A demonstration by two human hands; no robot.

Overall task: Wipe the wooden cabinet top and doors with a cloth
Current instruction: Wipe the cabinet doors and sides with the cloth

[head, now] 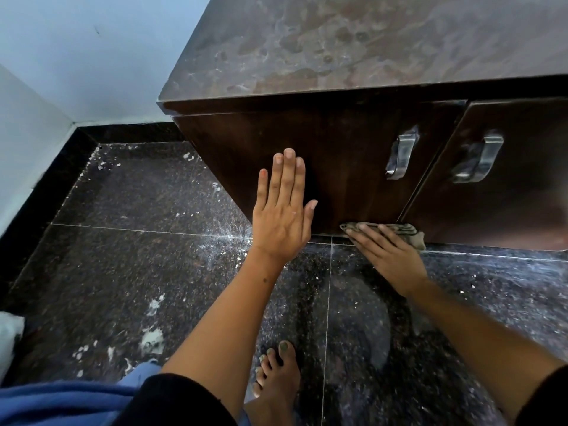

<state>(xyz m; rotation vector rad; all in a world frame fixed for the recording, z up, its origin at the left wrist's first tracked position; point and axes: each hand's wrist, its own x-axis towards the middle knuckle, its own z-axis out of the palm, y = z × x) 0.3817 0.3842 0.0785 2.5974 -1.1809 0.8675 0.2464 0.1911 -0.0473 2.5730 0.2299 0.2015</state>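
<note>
A dark wooden cabinet stands ahead, its top [353, 41] dull and smeared. My left hand [281, 207] lies flat with fingers spread against the left door [338, 167], empty. My right hand [385, 250] presses a crumpled grey-green cloth [402, 230] onto the bottom edge of that same door, just above the floor. The right door [507, 192] is beside it, untouched. Each door has a metal handle, the left handle [401, 155] and the right handle [478, 159].
Dark speckled stone floor [138, 256] with white dust and paint flecks runs to a black skirting and pale blue walls [92, 56] on the left. My bare foot [278, 370] stands near the cabinet. A white object [9, 336] sits at the left edge.
</note>
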